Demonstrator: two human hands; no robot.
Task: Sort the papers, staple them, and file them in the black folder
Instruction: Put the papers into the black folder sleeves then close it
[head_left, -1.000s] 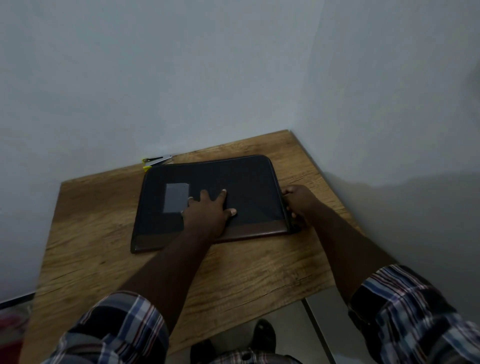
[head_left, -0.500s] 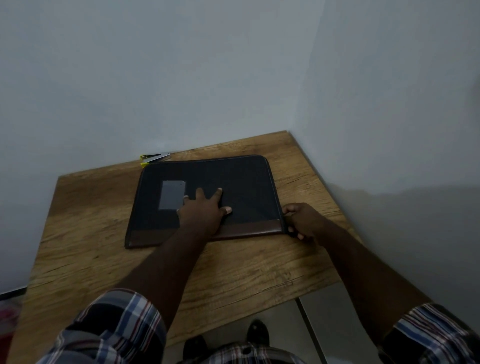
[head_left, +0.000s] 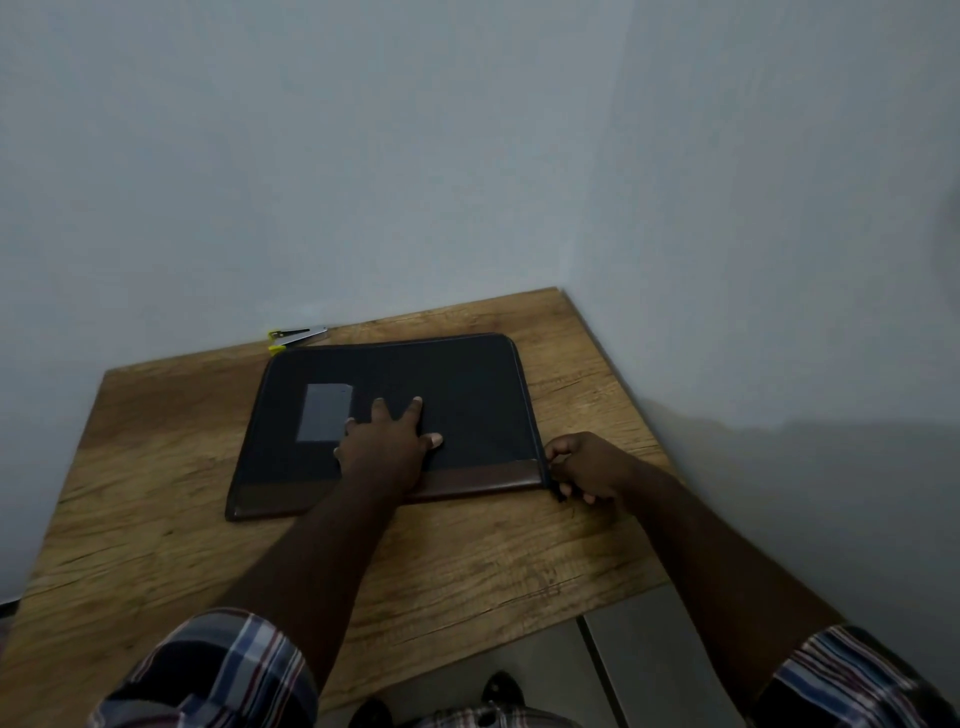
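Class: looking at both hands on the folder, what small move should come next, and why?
Probably pull the zipper along the near edge: the right hand pinches at the closed black folder's near right corner, while the left hand presses it flat.

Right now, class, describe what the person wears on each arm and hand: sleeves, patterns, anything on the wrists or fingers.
Both hands, left hand and right hand, are bare: no gloves, rings, watch or bands show. Forearms are uncovered. Each arm has a plaid sleeve pushed up near the elbow, checked in blue, white, dark and reddish stripes.

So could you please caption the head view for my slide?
Left hand flat on black folder; right hand pinching its zipper.
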